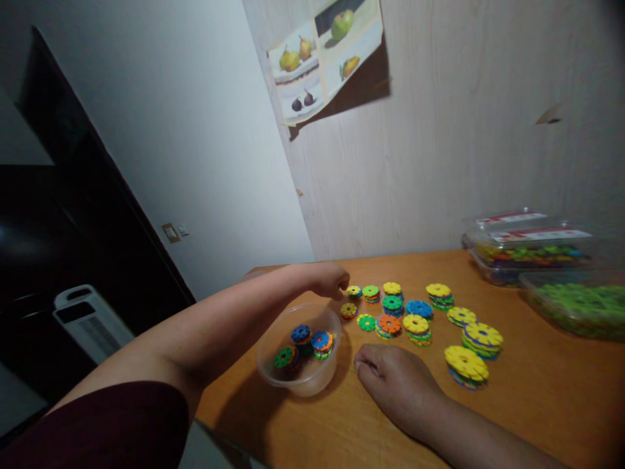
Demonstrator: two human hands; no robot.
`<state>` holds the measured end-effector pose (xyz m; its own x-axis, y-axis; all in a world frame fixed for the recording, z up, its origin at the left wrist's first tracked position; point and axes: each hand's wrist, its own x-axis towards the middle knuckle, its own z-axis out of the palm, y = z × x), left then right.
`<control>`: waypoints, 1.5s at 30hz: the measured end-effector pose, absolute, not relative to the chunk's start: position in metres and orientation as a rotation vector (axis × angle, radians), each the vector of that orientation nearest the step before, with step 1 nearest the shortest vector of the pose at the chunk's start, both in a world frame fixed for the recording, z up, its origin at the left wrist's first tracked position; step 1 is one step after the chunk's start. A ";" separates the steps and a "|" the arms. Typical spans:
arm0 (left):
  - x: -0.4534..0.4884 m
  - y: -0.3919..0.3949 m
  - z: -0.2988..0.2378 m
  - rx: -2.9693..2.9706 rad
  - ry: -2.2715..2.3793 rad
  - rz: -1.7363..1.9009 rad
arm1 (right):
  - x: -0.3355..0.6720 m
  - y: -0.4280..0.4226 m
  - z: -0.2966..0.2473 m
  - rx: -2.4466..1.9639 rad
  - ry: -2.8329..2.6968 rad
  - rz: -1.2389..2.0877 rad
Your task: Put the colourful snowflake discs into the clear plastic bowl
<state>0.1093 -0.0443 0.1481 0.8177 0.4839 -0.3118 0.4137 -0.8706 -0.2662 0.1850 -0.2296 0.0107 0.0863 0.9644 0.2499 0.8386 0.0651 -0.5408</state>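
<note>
My left hand point(329, 280) reaches across the wooden table point(537, 391), fingers curled into a pinch right beside a small stack of disc pieces point(354, 291); whether it grips one is hidden. My right hand point(393, 378) rests on the table with its fingers curled under, apparently holding nothing. A clear plastic bowl point(273, 348) below my left forearm holds several coloured discs point(312, 342). Several small stacks of yellow, green, blue and orange discs point(417, 326) lie spread between my hands and to the right.
Clear lidded boxes of coloured pieces point(530, 251) and an open tub of green pieces point(581, 306) stand at the right against the wall. A fruit poster point(325, 58) hangs above. A white appliance point(85, 319) stands on the floor at the left.
</note>
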 end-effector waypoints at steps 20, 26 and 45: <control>0.152 -0.019 0.100 -2.777 -0.622 1.010 | 0.184 -0.229 0.009 -1.811 -1.752 0.254; 0.148 -0.030 0.108 -2.829 -0.667 0.871 | 0.184 -0.229 0.011 -1.818 -1.765 0.256; 0.131 -0.033 0.125 -2.770 -0.744 0.741 | 0.185 -0.230 0.012 -1.822 -1.774 0.260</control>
<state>0.1311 -0.0332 0.1253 0.7507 0.5106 -0.4193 0.4215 -0.8588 -0.2913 0.1845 -0.2299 0.0117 0.0979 0.9632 0.2503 0.8506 0.0495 -0.5235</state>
